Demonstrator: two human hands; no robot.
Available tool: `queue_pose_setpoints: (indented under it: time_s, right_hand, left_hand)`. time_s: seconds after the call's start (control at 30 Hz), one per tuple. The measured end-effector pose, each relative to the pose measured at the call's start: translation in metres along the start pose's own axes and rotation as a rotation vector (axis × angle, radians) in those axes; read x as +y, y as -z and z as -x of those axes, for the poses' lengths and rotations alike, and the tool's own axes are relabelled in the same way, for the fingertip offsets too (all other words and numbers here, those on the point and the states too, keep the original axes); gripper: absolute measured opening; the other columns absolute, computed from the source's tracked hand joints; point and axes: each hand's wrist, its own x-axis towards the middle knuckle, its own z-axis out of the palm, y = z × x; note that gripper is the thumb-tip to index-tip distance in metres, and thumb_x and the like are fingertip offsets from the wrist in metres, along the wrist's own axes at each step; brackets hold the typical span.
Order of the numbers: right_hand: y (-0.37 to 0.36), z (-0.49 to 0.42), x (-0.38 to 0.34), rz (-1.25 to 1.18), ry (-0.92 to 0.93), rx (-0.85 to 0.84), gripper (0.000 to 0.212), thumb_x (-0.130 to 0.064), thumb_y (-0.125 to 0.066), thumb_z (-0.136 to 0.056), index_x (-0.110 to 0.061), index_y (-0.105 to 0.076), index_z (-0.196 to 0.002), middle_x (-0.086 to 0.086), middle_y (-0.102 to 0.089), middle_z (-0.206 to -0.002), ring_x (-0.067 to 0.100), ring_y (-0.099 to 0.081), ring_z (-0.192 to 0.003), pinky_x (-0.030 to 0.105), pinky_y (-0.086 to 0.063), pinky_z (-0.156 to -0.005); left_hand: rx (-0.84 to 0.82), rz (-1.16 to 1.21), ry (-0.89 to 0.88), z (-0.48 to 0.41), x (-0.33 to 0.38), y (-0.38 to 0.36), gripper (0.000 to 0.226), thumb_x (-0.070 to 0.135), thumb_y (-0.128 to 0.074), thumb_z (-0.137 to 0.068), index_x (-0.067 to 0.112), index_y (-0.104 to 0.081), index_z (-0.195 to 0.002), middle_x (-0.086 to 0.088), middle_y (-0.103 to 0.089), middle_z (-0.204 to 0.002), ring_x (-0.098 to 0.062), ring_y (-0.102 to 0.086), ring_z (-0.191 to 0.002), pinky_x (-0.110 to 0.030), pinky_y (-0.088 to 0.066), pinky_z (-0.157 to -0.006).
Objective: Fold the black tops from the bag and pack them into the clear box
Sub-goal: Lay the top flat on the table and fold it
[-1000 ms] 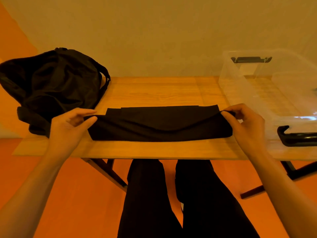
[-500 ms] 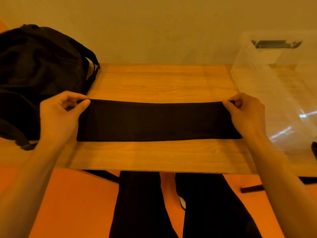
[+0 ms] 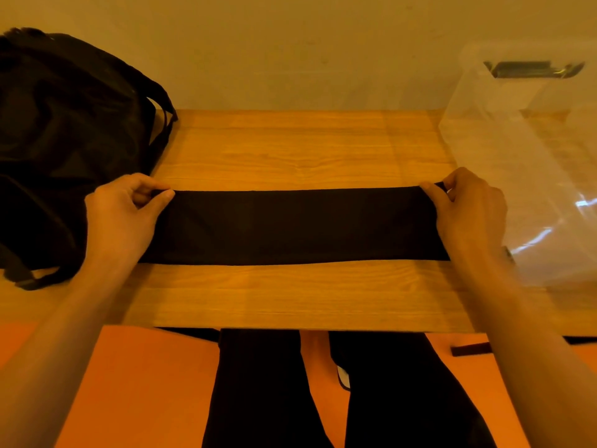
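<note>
A black top lies folded into a long flat strip across the middle of the wooden table. My left hand pinches the strip's far left corner between thumb and fingers. My right hand pinches its far right corner the same way. The black bag sits on the table's left end, touching my left hand's side. The clear box stands open at the right end, just beyond my right hand, and looks empty.
A plain wall runs behind the table. The box has a dark handle on its far rim. Bare wood lies in front of and behind the strip. My legs in dark trousers and an orange floor show below the table edge.
The top has gone from a sagging, uneven fold to a flat, taut strip on the table. Both hands have kept their pinch on its ends. The camera has tilted down and closer.
</note>
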Motion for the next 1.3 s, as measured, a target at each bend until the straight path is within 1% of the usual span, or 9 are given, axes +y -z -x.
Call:
queue_pose_setpoints:
  time_s: [0.17, 0.3, 0.4, 0.5, 0.6, 0.7, 0.77, 0.87, 1.3]
  right_hand:
    - [-0.003, 0.002, -0.002, 0.086, -0.005, 0.028, 0.037, -0.043, -0.055, -0.101, -0.006, -0.06, -0.097, 0.019, -0.066, -0.092, 0.041, -0.057, -0.089, 0.037, -0.03, -0.066]
    - [-0.006, 0.001, 0.001, 0.102, 0.004, 0.027, 0.04, -0.045, -0.052, -0.101, -0.006, -0.058, -0.097, 0.021, -0.066, -0.092, 0.041, -0.057, -0.087, 0.037, -0.03, -0.065]
    - [-0.001, 0.004, -0.001, 0.088, 0.019, 0.016, 0.039, -0.048, -0.052, -0.1, -0.009, -0.058, -0.103, 0.016, -0.065, -0.097, 0.031, -0.054, -0.086, 0.037, -0.034, -0.067]
    - [0.006, 0.022, -0.019, 0.099, 0.13, 0.119, 0.036, -0.044, -0.056, -0.1, -0.012, -0.06, -0.115, 0.015, -0.06, -0.114, 0.034, -0.053, -0.106, 0.042, -0.041, -0.078]
    - [-0.006, 0.055, -0.058, 0.076, 0.378, 0.035, 0.04, -0.041, -0.054, -0.1, -0.014, -0.06, -0.128, 0.014, -0.057, -0.128, 0.032, -0.049, -0.121, 0.043, -0.04, -0.096]
    - [-0.037, 0.074, -0.088, 0.219, 0.574, -0.223, 0.059, -0.054, -0.035, -0.102, -0.022, -0.043, -0.151, 0.013, -0.036, -0.159, 0.03, -0.03, -0.148, 0.045, -0.029, -0.117]
    - [-0.051, 0.072, -0.093, 0.32, 0.567, -0.34, 0.068, -0.063, -0.014, -0.102, -0.028, -0.021, -0.16, 0.01, -0.014, -0.168, 0.027, -0.008, -0.155, 0.043, -0.011, -0.125]
    - [-0.059, 0.067, -0.085, 0.397, 0.499, -0.392, 0.077, -0.071, 0.005, -0.093, -0.034, -0.001, -0.16, 0.006, 0.003, -0.169, 0.024, 0.007, -0.155, 0.046, 0.002, -0.126]
    - [-0.058, 0.065, -0.084, 0.432, 0.443, -0.415, 0.075, -0.076, 0.006, -0.092, -0.04, 0.009, -0.158, 0.002, 0.008, -0.169, 0.023, 0.011, -0.155, 0.052, 0.003, -0.125]
  left_hand:
    - [0.038, -0.075, -0.051, 0.002, 0.004, -0.001, 0.012, 0.025, -0.07, -0.095, 0.017, -0.071, -0.104, -0.001, -0.064, -0.09, -0.008, -0.058, -0.072, -0.002, -0.044, -0.071]
    - [-0.013, -0.164, -0.127, 0.0, 0.0, -0.003, 0.016, 0.024, -0.068, -0.096, 0.01, -0.071, -0.102, -0.007, -0.063, -0.091, -0.016, -0.057, -0.075, -0.007, -0.041, -0.071]
    - [-0.009, -0.325, -0.223, 0.006, 0.011, 0.001, 0.027, 0.024, -0.06, -0.1, 0.002, -0.068, -0.113, -0.015, -0.059, -0.107, -0.026, -0.058, -0.093, -0.028, -0.046, -0.081]
    - [0.045, -0.405, -0.393, 0.033, 0.054, 0.009, 0.033, 0.026, -0.05, -0.104, 0.003, -0.064, -0.124, -0.019, -0.057, -0.125, -0.036, -0.051, -0.114, -0.047, -0.047, -0.092]
    - [-0.158, -0.394, -0.443, 0.068, 0.094, -0.015, 0.048, 0.039, -0.034, -0.109, 0.011, -0.056, -0.141, -0.015, -0.05, -0.148, -0.033, -0.044, -0.137, -0.05, -0.036, -0.113]
    - [-0.405, -0.547, -0.385, 0.074, 0.096, -0.051, 0.076, 0.061, -0.002, -0.1, 0.022, -0.02, -0.162, -0.008, -0.011, -0.17, -0.026, -0.008, -0.157, -0.044, -0.012, -0.127]
    - [-0.492, -0.595, -0.311, 0.067, 0.081, -0.06, 0.08, 0.069, 0.009, -0.092, 0.031, 0.001, -0.162, -0.003, 0.011, -0.17, -0.021, 0.012, -0.156, -0.043, 0.0, -0.128]
    - [-0.511, -0.634, -0.307, 0.064, 0.068, -0.061, 0.08, 0.077, 0.008, -0.09, 0.037, 0.014, -0.159, 0.001, 0.024, -0.167, -0.018, 0.023, -0.154, -0.044, 0.005, -0.127]
    - [-0.446, -0.659, -0.211, 0.042, 0.03, -0.039, 0.092, 0.087, 0.009, -0.08, 0.041, 0.013, -0.158, -0.002, 0.017, -0.169, -0.015, 0.021, -0.154, -0.042, 0.004, -0.127]
